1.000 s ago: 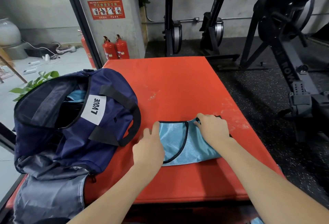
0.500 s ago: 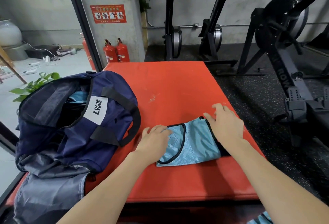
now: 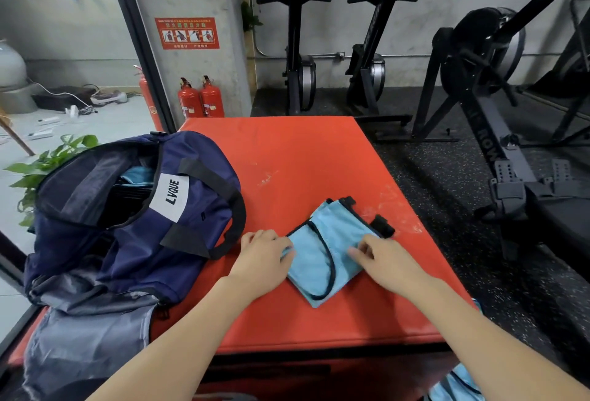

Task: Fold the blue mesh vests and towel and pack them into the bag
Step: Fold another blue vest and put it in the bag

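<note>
A folded light-blue mesh vest (image 3: 322, 250) with black trim lies on the red padded platform (image 3: 303, 158), turned at an angle. My left hand (image 3: 263, 254) holds its left edge, fingers curled over the fabric. My right hand (image 3: 383, 257) rests on its right side, fingers bent and pinching the cloth. The navy bag (image 3: 134, 218) with a white LVQUE label stands open at the left, with light-blue fabric (image 3: 137, 174) showing inside. Another piece of blue mesh (image 3: 453, 384) hangs below the platform's front right.
Black rowing machines (image 3: 485, 113) stand on the dark rubber floor to the right and behind. Two red fire extinguishers (image 3: 201, 100) sit by the concrete pillar. A green plant (image 3: 41, 164) is left of the bag. A grey fabric flap (image 3: 86, 343) hangs off the platform's near left.
The vest has been folded smaller and rotated so it lies diagonally. My right hand moved from its far right edge onto its near right side; my left hand stays at the left edge.
</note>
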A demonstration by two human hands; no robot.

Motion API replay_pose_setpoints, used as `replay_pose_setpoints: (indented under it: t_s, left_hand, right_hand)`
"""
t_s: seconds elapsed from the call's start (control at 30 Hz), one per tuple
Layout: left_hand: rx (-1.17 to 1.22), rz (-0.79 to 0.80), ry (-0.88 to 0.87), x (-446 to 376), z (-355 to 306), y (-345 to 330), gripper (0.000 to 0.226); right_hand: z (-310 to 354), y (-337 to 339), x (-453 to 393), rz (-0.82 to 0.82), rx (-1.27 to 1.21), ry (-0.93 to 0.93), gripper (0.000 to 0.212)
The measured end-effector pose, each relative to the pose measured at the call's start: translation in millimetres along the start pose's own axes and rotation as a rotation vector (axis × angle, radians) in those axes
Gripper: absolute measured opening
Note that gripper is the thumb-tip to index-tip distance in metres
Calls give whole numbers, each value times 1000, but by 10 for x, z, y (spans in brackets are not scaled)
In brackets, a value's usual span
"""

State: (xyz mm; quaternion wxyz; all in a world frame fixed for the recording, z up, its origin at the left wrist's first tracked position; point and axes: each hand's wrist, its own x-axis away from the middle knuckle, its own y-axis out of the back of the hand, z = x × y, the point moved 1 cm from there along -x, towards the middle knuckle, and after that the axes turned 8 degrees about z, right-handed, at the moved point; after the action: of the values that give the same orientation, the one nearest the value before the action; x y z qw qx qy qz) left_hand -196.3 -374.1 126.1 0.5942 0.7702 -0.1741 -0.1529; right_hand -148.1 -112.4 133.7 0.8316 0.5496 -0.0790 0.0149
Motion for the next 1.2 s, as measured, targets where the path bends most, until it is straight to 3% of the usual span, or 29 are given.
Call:
replay_pose_setpoints:
  t_s: [0.13,0.27,0.4,0.47,0.67,0.8,0.93,1.07,1.2]
  left_hand:
    - [19,-7,-85,187,-147,-62,45]
    - [56,-50,-109,261,-173,-134,58]
    - [19,-180,-209,239,-110,-162,26]
    - [7,-159,-273,241,-119,-153,18]
    - [91,-40,-244,235,-152,-101,25]
    - [65,-13,-224,202,-150,-104,46]
    - [110,-58,-211,127,-157,-102,23]
    - [132,-158,-195,107,-200,-75,13]
    - [315,-136,-183,115,-245,12,5]
  right_hand:
    - [1,42,-40,-42,50,34,36]
    - [129,-34,84,-14,70,223,40]
    - [175,-101,142,19,91,379,35]
    - [170,-123,143,30,106,407,30]
    - [206,-153,111,-14,129,455,21]
    - [219,-148,69,15,20,414,10]
    - [228,-150,83,-25,-100,417,6]
    - [151,-149,104,-18,15,360,39]
    - [92,-35,107,-83,-29,325,19]
